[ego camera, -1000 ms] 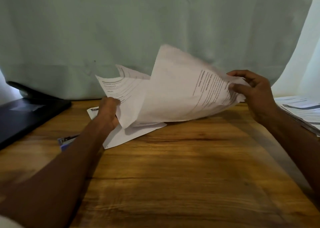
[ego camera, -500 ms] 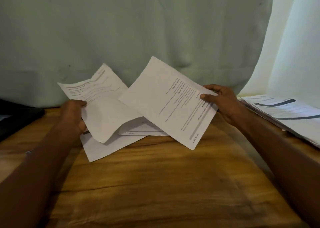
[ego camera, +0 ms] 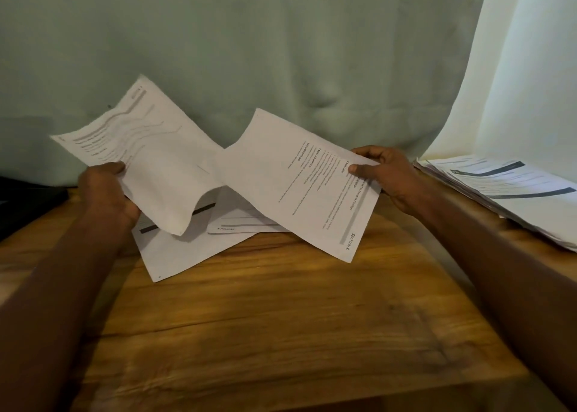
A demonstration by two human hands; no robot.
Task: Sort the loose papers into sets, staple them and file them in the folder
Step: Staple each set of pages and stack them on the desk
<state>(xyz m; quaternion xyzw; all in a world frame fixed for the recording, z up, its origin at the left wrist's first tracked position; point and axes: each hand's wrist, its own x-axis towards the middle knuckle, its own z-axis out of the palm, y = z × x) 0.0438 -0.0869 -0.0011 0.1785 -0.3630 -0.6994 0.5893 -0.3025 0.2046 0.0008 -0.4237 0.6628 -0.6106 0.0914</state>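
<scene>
My left hand grips a curled printed sheet by its left edge, held up above the wooden table. A flat printed sheet headed "SECTION 2" is pinched at its right edge by my right hand, its lower corner hanging over the table. Under both sheets lie loose papers flat on the table, one with a dark bar across it. A thick stack of printed papers rests at the right edge. No stapler shows in this view.
A dark flat object, perhaps the folder, lies at the far left edge of the table. A pale green curtain hangs right behind the table, with a lighter curtain at the right.
The two held sheets have been pulled apart, the left one going left and up, the right one flattening out. The view has swung right, bringing the paper stack further in.
</scene>
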